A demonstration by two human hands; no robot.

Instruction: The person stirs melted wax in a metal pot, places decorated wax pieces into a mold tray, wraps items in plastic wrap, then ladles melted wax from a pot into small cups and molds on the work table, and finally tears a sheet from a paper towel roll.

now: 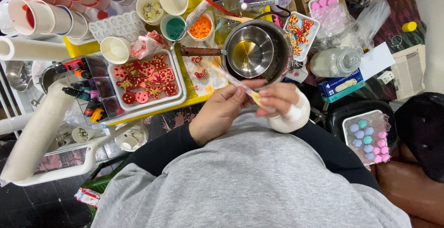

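Hands meet at chest height above grey shirt, before steel pot (252,52). Left hand (222,110) curled, fingertips pinching thin clear pipette (231,81), angled up-left toward pot handle. Right hand (277,99) closed round white cup (291,115), fingers bent over rim; pipette tip at cup mouth.

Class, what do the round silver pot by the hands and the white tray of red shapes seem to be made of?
Round silver pot: likely polished steel; its bowl mirrors light. White rectangular tray: probably matte plastic; smooth, dull rim, though coated metal is possible.
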